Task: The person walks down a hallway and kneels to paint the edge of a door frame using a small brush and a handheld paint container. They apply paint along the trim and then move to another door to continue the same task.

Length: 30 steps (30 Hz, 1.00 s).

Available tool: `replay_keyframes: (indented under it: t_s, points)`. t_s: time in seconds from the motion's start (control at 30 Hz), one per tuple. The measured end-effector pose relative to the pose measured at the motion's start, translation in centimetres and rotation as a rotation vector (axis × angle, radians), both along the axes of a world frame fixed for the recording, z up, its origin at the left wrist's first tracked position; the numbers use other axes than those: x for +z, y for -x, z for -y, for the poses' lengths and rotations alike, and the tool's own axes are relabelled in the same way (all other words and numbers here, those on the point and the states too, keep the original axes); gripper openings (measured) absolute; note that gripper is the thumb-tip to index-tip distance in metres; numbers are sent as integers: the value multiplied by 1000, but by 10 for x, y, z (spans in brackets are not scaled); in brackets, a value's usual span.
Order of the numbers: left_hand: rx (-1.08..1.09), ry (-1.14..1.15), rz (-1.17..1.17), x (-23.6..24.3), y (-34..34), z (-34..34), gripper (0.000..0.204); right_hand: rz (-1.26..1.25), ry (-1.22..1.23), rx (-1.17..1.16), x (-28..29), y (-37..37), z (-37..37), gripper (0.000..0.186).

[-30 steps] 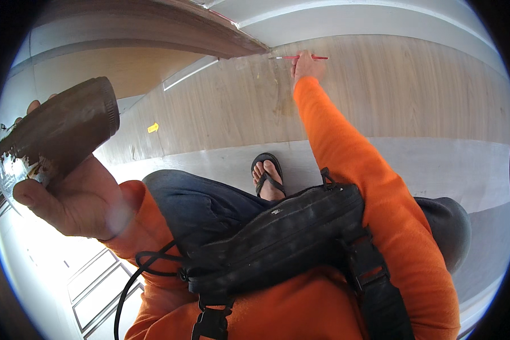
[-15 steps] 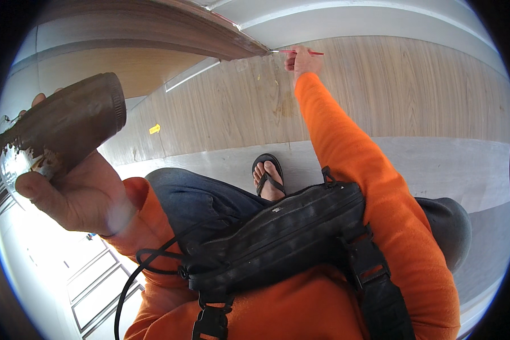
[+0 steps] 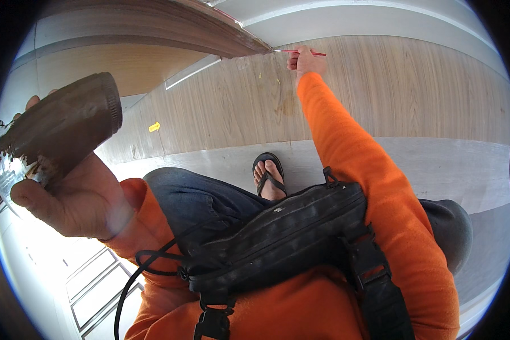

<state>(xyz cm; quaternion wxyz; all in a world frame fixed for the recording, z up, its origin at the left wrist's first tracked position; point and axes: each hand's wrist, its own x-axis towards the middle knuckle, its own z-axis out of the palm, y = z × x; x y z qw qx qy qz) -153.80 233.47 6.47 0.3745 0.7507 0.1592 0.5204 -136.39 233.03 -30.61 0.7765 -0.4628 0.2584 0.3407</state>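
A clear bottle coated inside with brown paint (image 3: pixel 68 116) lies tilted in my left hand (image 3: pixel 79 198), at the far left. Its ridged end points up and to the right, and my thumb and fingers are wrapped round its sides. My right hand (image 3: pixel 307 61) reaches far forward, closed round a thin paintbrush (image 3: pixel 318 54) with a red handle. The brush lies roughly level, its tip pointing left at the lower end of a brown wooden door frame (image 3: pixel 232 42), close to the floor. Whether the bristles touch the wood is too small to tell.
Wood-patterned flooring (image 3: pixel 391 90) meets a pale floor strip (image 3: pixel 436 164) near my sandalled foot (image 3: pixel 269 174). A yellow arrow-shaped sticker (image 3: pixel 154 127) lies on the floor to the left. A white wall base (image 3: pixel 368 22) runs behind my right hand. A black bag (image 3: pixel 277 232) hangs across my front.
My left hand and the bottle have shifted slightly left. My right hand, with the paintbrush, has moved a little to the right.
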Motion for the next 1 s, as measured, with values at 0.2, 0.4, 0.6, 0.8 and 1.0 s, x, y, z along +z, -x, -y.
replay_keyframes:
  t_s: [0.2, 0.4, 0.6, 0.8, 1.0]
  points:
    - [-1, 14, 13, -2, -1, 1, 64, 9, -113, -56, -2, 1, 2, 8]
    - [27, 0, 16, -1, -2, 4, 66, 8, -126, 33, 0, 2, 3, 9]
    - [18, 32, 24, -1, -3, 5, 65, 22, -30, -36, -4, -3, 2, 9]
    - [108, -25, -11, -4, -9, 9, 73, 38, -157, 16, 2, 2, 2, 10]
    - [75, 13, 0, -4, -4, 9, 71, 34, -179, 19, 18, 1, 6, 12]
